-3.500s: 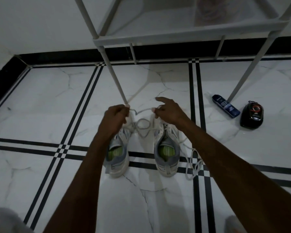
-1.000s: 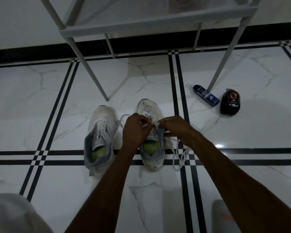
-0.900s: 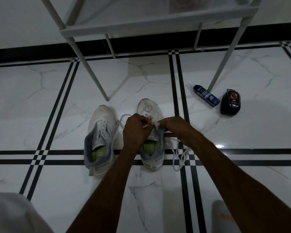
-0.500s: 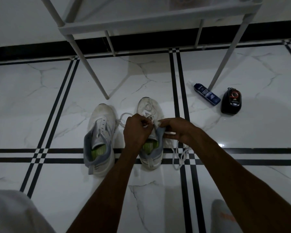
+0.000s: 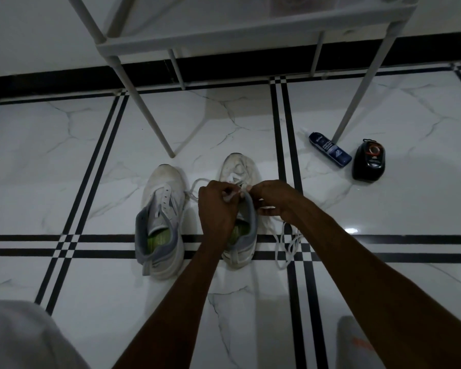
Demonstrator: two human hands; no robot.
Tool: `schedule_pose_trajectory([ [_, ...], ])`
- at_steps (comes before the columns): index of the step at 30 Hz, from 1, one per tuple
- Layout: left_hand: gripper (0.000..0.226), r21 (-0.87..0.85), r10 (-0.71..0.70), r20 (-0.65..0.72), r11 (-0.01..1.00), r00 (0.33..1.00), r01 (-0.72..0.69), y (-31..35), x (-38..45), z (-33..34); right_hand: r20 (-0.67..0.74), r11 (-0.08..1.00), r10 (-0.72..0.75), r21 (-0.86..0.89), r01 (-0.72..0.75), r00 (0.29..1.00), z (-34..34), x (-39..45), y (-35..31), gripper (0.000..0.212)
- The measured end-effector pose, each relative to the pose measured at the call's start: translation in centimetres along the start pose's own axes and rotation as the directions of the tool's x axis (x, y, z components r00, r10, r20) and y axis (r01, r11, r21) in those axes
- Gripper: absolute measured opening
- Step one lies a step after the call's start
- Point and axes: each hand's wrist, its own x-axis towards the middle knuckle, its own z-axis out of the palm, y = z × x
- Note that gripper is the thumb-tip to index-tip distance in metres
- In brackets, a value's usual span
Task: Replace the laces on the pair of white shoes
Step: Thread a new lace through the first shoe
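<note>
Two white shoes with grey collars and green insoles stand side by side on the tiled floor. The left shoe (image 5: 160,217) has bare eyelets and no lace in it. Over the tongue of the right shoe (image 5: 239,171) my left hand (image 5: 217,209) and my right hand (image 5: 273,197) both pinch a white lace (image 5: 194,186) at the eyelets. One part of that lace loops out to the left between the shoes. A loose white lace (image 5: 286,246) lies bunched on the floor to the right of the right shoe.
A white rack leg (image 5: 149,121) stands just beyond the shoes and another leg (image 5: 357,97) to the right. A blue bottle (image 5: 329,149) lies next to a black and red polish container (image 5: 368,163). Black skirting runs along the far wall.
Both hands came down from holding the lace stretched above the two shoes to the right shoe's eyelets. Over the last second they stayed there with small finger movements.
</note>
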Motion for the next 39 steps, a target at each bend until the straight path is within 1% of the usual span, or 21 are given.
schedule_pose_trajectory([
  [3, 0.019, 0.052, 0.039, -0.077, 0.998, 0.996, -0.035, 0.8, -0.6, -0.5, -0.049, 0.994, 0.002, -0.107, -0.007, 0.999, 0.8, 0.7, -0.2, 0.015],
  [6, 0.043, 0.2, 0.091, -0.016, 0.976, 0.996, -0.086, 1.3, -1.0, -0.6, -0.044, 0.98, -0.035, -0.2, 0.025, 0.998, 1.2, 1.3, -0.3, 0.008],
  [8, 0.04, 0.231, 0.084, -0.007, 0.97, 0.996, -0.08, 1.6, -1.2, -0.6, -0.029, 0.972, -0.04, -0.235, 0.032, 0.999, 1.3, 1.6, -0.3, 0.012],
  [11, 0.035, 0.277, 0.081, -0.018, 0.958, 0.997, -0.073, 1.6, -1.7, -0.8, -0.022, 0.967, -0.055, -0.25, 0.048, 0.998, 1.3, 1.8, -0.3, 0.029],
  [16, 0.037, 0.338, 0.064, -0.035, 0.94, 0.997, -0.049, 1.3, -2.4, -0.8, 0.027, 0.923, -0.09, -0.372, 0.093, 0.996, 1.6, 1.6, -0.5, 0.032],
  [19, 0.033, 0.376, 0.062, -0.052, 0.926, 0.997, -0.038, 0.9, -2.5, -0.7, -0.08, 0.939, -0.086, -0.339, 0.054, 0.993, 0.6, 2.2, -0.7, 0.032],
  [20, 0.029, 0.363, 0.054, -0.062, 0.931, 0.997, -0.028, 0.8, -2.6, -0.7, -0.158, 0.926, -0.096, -0.377, 0.03, 0.983, -0.1, 2.1, -1.0, 0.031],
  [21, 0.026, 0.35, 0.044, -0.068, 0.937, 0.997, -0.018, 0.9, -2.7, -0.7, -0.268, 0.899, -0.192, -0.433, 0.06, 0.944, -1.1, 2.3, -1.2, 0.029],
  [22, 0.025, 0.344, 0.036, -0.07, 0.939, 0.997, -0.01, 0.9, -2.9, -0.6, -0.391, 0.905, -0.276, -0.413, 0.101, 0.878, -2.1, 2.3, -1.3, 0.027],
  [23, 0.024, 0.349, 0.034, -0.069, 0.937, 0.997, -0.008, 1.0, -2.9, -0.6, -0.502, 0.935, -0.305, -0.321, 0.153, 0.809, -3.0, 2.3, -1.5, 0.026],
  [24, 0.024, 0.355, 0.035, -0.069, 0.935, 0.997, -0.008, 1.1, -3.1, -0.5, -0.576, 0.93, -0.358, -0.293, 0.223, 0.735, -3.6, 2.6, -1.1, 0.025],
  [25, 0.025, 0.356, 0.035, -0.071, 0.934, 0.997, -0.007, 1.2, -3.1, -0.5, -0.611, 0.92, -0.39, -0.279, 0.274, 0.689, -3.8, 2.6, -0.7, 0.021],
  [26, 0.026, 0.36, 0.035, -0.072, 0.933, 0.997, -0.007, 1.4, -3.1, -0.5, -0.553, 0.895, -0.441, -0.328, 0.303, 0.707, -3.4, 2.5, -0.3, 0.019],
  [29, 0.031, 0.372, 0.018, -0.058, 0.928, 0.998, 0.005, 1.5, -3.0, -0.4, -0.137, 0.709, -0.6, -0.547, 0.445, 0.788, -1.6, 2.8, 1.5, 0.047],
  [30, 0.031, 0.373, 0.011, -0.05, 0.928, 0.999, 0.008, 1.5, -2.9, -0.3, -0.03, 0.636, -0.601, -0.623, 0.456, 0.799, -1.0, 2.9, 1.9, 0.047],
  [31, 0.03, 0.367, 0.009, -0.044, 0.93, 0.999, 0.007, 1.4, -2.9, -0.3, 0.01, 0.584, -0.6, -0.678, 0.447, 0.8, -0.4, 2.8, 2.2, 0.042],
  [34, 0.029, 0.343, -0.003, -0.036, 0.939, 0.999, 0.015, 1.1, -2.7, -0.4, 0.006, 0.52, -0.638, -0.734, 0.437, 0.77, 0.5, 2.7, 2.1, 0.018],
  [36, 0.029, 0.339, -0.013, -0.034, 0.94, 0.999, 0.024, 0.9, -2.6, -0.4, 0.061, 0.444, -0.652, -0.777, 0.446, 0.755, 0.7, 2.1, 1.7, 0.015],
  [37, 0.028, 0.337, -0.017, -0.032, 0.941, 0.999, 0.027, 0.9, -2.7, -0.5, 0.04, 0.437, -0.684, -0.776, 0.454, 0.728, 0.6, 1.8, 1.4, 0.013],
  [38, 0.028, 0.33, -0.019, -0.029, 0.943, 0.999, 0.028, 0.9, -2.7, -0.5, -0.059, 0.489, -0.725, -0.745, 0.453, 0.686, 0.2, 1.6, 1.0, 0.011],
  [39, 0.027, 0.32, -0.022, -0.031, 0.947, 0.999, 0.031, 1.0, -2.7, -0.6, -0.227, 0.576, -0.755, -0.677, 0.458, 0.615, -0.6, 1.1, 0.2, 0.011],
])
